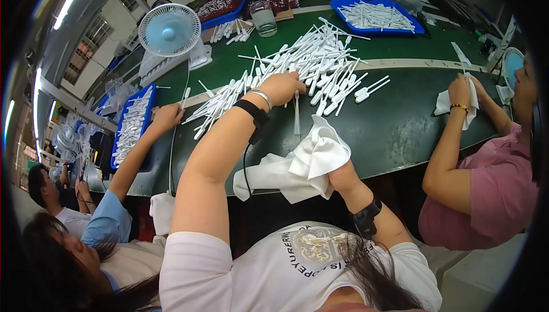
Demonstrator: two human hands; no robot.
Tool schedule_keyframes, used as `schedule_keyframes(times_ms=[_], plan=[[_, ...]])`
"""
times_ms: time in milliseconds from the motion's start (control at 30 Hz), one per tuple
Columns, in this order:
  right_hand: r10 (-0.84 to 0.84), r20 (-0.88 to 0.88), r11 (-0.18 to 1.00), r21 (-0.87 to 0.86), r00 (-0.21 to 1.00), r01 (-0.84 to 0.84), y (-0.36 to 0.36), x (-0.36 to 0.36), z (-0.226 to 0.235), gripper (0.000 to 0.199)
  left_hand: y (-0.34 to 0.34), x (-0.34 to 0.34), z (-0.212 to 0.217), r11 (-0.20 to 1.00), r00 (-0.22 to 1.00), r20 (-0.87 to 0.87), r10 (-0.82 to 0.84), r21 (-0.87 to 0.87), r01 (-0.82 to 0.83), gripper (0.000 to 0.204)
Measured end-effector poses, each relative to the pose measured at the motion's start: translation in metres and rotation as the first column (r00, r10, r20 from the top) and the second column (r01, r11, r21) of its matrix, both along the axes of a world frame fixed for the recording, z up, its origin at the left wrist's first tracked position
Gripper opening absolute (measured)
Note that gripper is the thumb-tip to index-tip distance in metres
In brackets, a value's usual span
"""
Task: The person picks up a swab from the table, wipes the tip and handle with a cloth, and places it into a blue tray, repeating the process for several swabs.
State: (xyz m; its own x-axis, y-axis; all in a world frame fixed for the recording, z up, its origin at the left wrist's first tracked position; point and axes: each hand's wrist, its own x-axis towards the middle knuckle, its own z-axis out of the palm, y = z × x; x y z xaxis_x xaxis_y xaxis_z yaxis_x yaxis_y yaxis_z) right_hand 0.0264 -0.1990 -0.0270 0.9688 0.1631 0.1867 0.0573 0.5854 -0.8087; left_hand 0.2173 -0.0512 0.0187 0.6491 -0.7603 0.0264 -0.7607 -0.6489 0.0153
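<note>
My left hand [280, 88] reaches to the near edge of a large heap of white plastic pieces [329, 54], each with a thin stem and a wider oval end. Its fingers are closed on one such white stemmed piece [297, 116], which hangs down toward me over the green table. Nearer my body, my right hand [343, 176] grips a bunched white cloth [320, 154]; its folds hide most of the fingertips. A loose flap of the cloth trails to the left over the table's front edge.
Blue trays of white pieces stand at left [132, 126] and back right [377, 16]. A fan [170, 30] and a glass jar [263, 19] are behind the heap. Co-workers sit both sides; the left one's hand [167, 116] is near the heap, and the right one holds a cloth [443, 104].
</note>
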Motion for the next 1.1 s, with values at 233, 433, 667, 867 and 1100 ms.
schedule_keyframes(times_ms=[233, 433, 667, 867, 1100], plan=[[0.022, 0.021, 1.0, 0.015, 1.0, -0.022, 0.002, 0.003, -0.009, 0.032, 0.038, -0.01, 0.019, 0.997, 0.998, -0.007, -0.067, -0.035, 0.067, 0.011], [-0.131, -0.13, 0.963, 0.221, 0.983, 0.157, 0.005, 0.001, 0.004, 0.038, 0.064, -0.106, 0.052, 0.468, 0.616, -0.754, -0.225, -0.639, -0.611, 0.013], [-0.007, -0.113, 0.894, 0.445, 0.994, 0.057, 0.026, 0.012, 0.024, 0.047, 0.054, -0.19, 0.009, 0.134, 0.346, -0.693, -0.632, -0.538, -0.832, 0.021], [-0.017, -0.123, 0.97, 0.237, 0.992, 0.046, 0.027, -0.011, 0.008, 0.048, 0.057, -0.196, -0.014, 0.086, 0.256, -0.727, -0.637, -0.398, -0.913, 0.019], [0.002, 0.041, 0.992, -0.125, 0.999, 0.003, 0.011, -0.02, 0.002, 0.047, 0.051, -0.2, -0.023, 0.062, 0.253, -0.746, -0.616, -0.366, -0.928, 0.012]])
